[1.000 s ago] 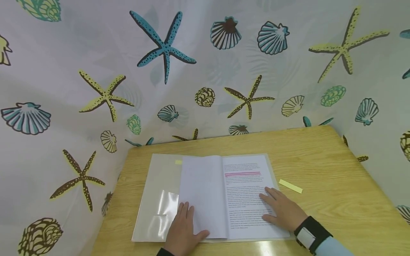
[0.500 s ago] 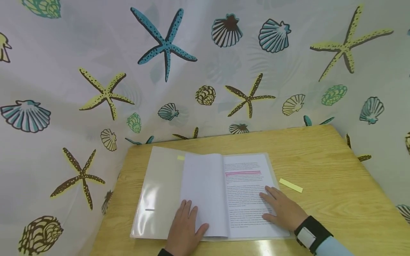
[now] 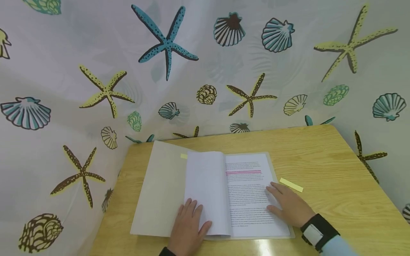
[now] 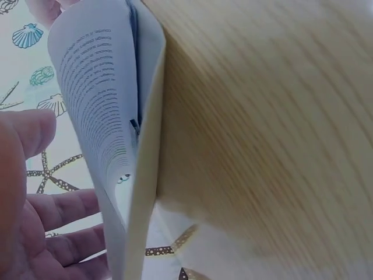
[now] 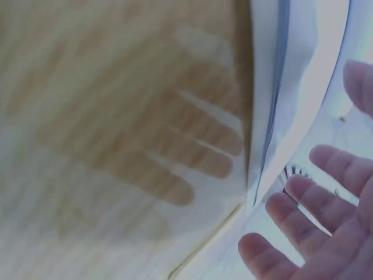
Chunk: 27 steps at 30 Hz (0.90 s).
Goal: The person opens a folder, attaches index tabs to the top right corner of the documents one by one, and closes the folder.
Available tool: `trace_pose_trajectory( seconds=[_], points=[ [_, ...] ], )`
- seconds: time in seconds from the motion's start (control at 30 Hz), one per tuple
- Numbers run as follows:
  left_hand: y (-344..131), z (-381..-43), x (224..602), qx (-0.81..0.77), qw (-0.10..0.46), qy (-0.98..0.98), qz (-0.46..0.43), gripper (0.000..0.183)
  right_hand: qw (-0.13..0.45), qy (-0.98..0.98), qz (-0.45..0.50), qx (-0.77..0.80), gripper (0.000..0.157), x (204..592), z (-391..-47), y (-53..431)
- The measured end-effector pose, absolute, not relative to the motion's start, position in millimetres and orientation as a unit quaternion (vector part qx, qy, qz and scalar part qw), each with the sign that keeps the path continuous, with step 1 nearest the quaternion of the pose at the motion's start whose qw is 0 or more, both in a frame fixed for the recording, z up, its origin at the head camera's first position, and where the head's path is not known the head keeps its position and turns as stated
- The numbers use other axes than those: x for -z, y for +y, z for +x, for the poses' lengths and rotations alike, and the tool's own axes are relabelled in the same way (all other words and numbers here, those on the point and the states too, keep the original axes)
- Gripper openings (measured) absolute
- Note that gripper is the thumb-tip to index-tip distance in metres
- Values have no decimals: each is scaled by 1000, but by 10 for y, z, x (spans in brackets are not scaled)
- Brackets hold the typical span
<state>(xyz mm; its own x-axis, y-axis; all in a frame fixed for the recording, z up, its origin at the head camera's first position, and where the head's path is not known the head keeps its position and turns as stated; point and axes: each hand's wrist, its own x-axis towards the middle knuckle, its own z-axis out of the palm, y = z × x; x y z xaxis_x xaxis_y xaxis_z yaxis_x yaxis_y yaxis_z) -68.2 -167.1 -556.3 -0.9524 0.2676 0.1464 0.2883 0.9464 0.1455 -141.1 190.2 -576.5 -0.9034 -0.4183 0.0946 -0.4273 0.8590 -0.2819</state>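
Note:
A folder of printed sheets lies spread on the table, its pale cover (image 3: pixel 160 188) turned to the left and tilted up. Over the blank turned page (image 3: pixel 208 185) my left hand (image 3: pixel 187 224) rests with fingers extended. The left wrist view shows the bowed pages (image 4: pixel 96 93) and the cover's edge (image 4: pixel 152 116) from the side, with that hand's fingers apart beside them. On the right is a printed page (image 3: pixel 246 202) with a pink highlighted line. My right hand (image 3: pixel 291 208) touches its right edge, fingers spread; its palm (image 5: pixel 338 251) holds nothing in the right wrist view.
A yellow paper strip (image 3: pixel 291 185) lies on the wooden table (image 3: pixel 323 160) just beyond my right hand. A small yellow tab (image 3: pixel 184 156) sits at the cover's upper part. A white curtain (image 3: pixel 192 28) printed with starfish and shells surrounds the table.
The left cover has lifted and its glare is gone. My left hand has shifted slightly right and up with the turned page. My right hand has moved a little right, toward the page edge.

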Motion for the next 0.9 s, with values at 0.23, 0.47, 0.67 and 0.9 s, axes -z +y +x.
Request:
trace_pose_trajectory(
  seconds=[0.23,0.47,0.67,0.9],
  points=[
    [-1612,-697,5476,103,74,-980,-150,57,48,-980,123,-149,55,5655,-1548,2180],
    [-1559,-678,5369,137,100,-973,-158,52,47,-988,66,-133,48,5648,-1621,2396],
    [-1572,-644,5381,157,145,-961,-177,46,36,-992,44,-112,39,5716,-1654,2434],
    [-1577,-638,5440,177,179,-949,-189,43,37,-988,17,-147,25,5739,-1665,2434]
  ],
)
